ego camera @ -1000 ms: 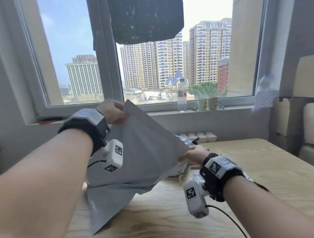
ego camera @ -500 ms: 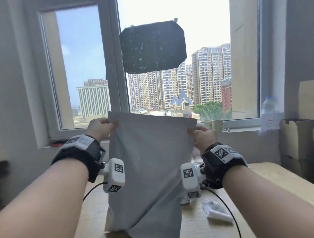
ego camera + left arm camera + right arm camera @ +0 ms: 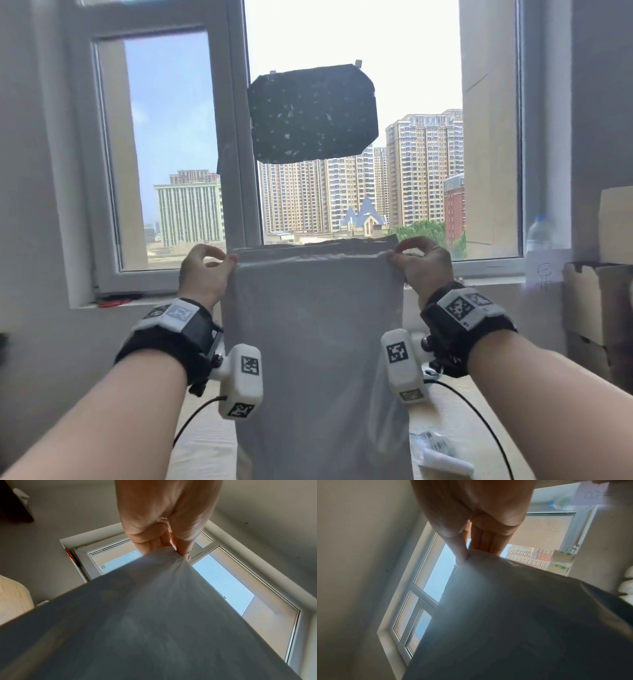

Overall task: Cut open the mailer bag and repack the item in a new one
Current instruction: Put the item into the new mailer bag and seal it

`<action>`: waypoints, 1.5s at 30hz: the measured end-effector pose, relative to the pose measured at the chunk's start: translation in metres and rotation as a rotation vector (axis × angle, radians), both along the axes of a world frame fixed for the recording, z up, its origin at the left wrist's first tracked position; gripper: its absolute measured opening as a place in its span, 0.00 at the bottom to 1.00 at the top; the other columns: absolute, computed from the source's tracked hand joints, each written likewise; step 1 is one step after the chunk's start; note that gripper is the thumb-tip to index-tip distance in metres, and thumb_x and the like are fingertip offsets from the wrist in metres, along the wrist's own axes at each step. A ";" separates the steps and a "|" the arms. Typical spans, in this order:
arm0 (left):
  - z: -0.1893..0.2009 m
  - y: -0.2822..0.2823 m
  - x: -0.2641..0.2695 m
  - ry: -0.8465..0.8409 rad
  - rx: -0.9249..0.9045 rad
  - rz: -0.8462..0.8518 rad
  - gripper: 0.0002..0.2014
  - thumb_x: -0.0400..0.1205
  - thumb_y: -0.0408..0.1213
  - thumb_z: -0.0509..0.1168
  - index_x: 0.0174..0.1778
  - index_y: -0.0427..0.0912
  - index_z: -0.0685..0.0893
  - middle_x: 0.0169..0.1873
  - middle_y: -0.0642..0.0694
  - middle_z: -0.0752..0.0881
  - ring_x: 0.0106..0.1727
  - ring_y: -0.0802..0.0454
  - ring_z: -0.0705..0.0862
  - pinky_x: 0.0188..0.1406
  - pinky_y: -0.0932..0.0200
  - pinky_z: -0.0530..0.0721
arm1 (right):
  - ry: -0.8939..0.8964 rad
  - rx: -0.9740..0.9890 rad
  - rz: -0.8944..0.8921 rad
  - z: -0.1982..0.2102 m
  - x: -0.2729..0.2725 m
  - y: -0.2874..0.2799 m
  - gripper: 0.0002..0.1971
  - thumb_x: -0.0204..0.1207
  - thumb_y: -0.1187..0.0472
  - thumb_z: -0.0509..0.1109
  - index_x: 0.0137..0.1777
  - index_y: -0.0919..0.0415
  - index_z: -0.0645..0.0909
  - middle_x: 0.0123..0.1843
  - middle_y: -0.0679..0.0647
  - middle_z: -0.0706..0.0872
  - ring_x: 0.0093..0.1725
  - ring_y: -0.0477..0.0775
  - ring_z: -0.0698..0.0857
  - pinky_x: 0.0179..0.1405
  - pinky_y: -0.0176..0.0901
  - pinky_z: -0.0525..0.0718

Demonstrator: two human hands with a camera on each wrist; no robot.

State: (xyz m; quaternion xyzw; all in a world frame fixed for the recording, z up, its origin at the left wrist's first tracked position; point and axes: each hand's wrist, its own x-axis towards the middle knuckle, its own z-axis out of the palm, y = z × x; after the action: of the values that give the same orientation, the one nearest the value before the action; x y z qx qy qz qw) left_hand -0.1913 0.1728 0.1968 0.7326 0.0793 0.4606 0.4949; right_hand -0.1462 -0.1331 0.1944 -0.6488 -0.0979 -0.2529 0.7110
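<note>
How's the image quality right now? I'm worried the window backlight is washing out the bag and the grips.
Head view: bright sky backlights the scene, yet the grey mailer bag and both pinches read clearly. Left wrist view: left hand sharp, the bag's lower part soft and shadowed. Right wrist view: light glows through the bag at the right hand; the rest is dark and blurred.
</note>
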 end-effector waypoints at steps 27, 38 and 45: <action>0.011 -0.001 -0.017 0.452 0.370 -0.148 0.09 0.57 0.41 0.85 0.29 0.49 0.93 0.32 0.49 0.92 0.43 0.48 0.90 0.55 0.45 0.88 | 0.147 -0.536 -0.001 -0.014 0.013 -0.037 0.07 0.70 0.67 0.77 0.39 0.52 0.88 0.49 0.53 0.89 0.53 0.54 0.85 0.52 0.44 0.80; 0.018 -0.009 -0.019 0.520 0.492 -0.030 0.10 0.72 0.46 0.78 0.33 0.45 0.86 0.33 0.48 0.85 0.41 0.49 0.82 0.41 0.56 0.77 | 0.172 -0.594 -0.033 -0.005 0.005 -0.035 0.02 0.75 0.64 0.73 0.43 0.57 0.85 0.48 0.54 0.86 0.48 0.53 0.82 0.46 0.42 0.78; 0.014 -0.016 -0.021 0.434 0.060 -0.208 0.09 0.81 0.24 0.66 0.37 0.37 0.76 0.33 0.40 0.82 0.18 0.57 0.84 0.19 0.66 0.85 | 0.292 -0.437 0.053 -0.008 0.005 -0.026 0.07 0.80 0.67 0.66 0.56 0.62 0.82 0.45 0.56 0.85 0.36 0.49 0.82 0.25 0.36 0.78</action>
State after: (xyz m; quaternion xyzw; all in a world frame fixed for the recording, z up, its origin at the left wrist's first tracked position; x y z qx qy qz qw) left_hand -0.2127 0.1571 0.2109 0.8328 0.0941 0.2411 0.4894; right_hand -0.1410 -0.1591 0.1863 -0.8139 -0.0635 -0.1106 0.5668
